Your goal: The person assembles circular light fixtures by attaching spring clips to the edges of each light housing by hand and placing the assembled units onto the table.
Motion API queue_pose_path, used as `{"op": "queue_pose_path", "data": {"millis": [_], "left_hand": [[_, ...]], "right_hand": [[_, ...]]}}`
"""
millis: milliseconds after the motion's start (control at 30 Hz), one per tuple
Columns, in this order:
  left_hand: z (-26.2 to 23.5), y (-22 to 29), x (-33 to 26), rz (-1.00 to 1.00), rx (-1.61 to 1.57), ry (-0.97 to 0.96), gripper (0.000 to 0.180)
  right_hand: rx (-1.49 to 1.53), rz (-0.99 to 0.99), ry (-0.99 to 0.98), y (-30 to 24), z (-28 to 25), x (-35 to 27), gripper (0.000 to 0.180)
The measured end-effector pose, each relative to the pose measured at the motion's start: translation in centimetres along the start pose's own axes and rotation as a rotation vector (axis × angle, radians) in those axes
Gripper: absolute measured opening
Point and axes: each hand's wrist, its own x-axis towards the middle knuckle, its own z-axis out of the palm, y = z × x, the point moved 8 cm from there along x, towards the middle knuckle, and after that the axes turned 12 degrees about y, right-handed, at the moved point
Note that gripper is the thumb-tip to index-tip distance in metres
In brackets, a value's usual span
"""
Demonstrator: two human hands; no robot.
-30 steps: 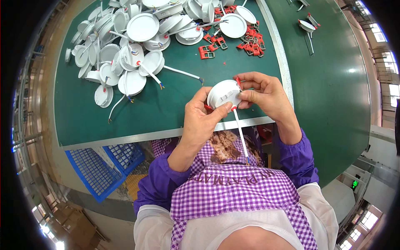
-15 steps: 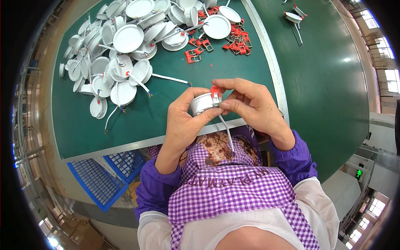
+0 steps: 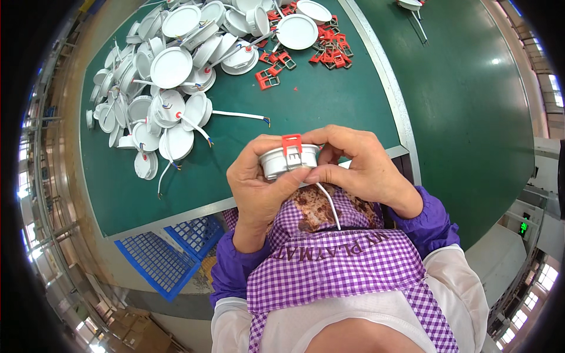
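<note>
White downlight housing (image 3: 288, 163) pinched between left hand (image 3: 259, 185) and right hand (image 3: 362, 170); red spring clip (image 3: 292, 144) topside, fingers (image 3: 338, 136) closed around rim.

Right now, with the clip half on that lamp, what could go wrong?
1. The red clip sits on the lamp rim under both thumbs; it may spring off or seat crooked.
2. The white wire hangs loose onto the apron and could snag.
</note>
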Motion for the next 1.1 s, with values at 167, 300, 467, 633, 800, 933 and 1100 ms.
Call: {"op": "queue_pose_path", "data": {"millis": [167,300,467,633,800,933,1100], "left_hand": [[-0.4,-2.8,0.9,-0.206,0.091,0.038,0.051],[-2.1,3.3,3.9,0.436,0.929,0.115,0.058],[-4.2,6.5,6.4,0.672,1.591,0.027,0.043],[-3.6,4.0,8.4,0.474,1.869,-0.165,0.038],[-5.2,0.9,9.1,0.601,2.205,-0.179,0.022],[-6.8,-0.8,9.6,0.470,2.161,-0.151,0.028],[-3.5,3.3,6.3,0.650,1.586,-0.094,0.029]], "right_hand": [[0.134,0.323,0.048,4.6,-0.1,0.1,0.033],[-0.066,0.130,0.395,6.2,-9.8,1.4,0.031],[-0.474,-0.206,0.870,0.9,-16.5,2.2,0.027],[-0.406,-0.308,0.388,3.0,-4.5,7.6,0.017],[-0.744,-0.371,0.194,4.7,2.8,11.3,0.015],[-0.809,-0.353,0.141,5.6,4.0,11.8,0.012],[-0.683,-0.276,0.107,5.6,2.8,9.8,0.018]]}}
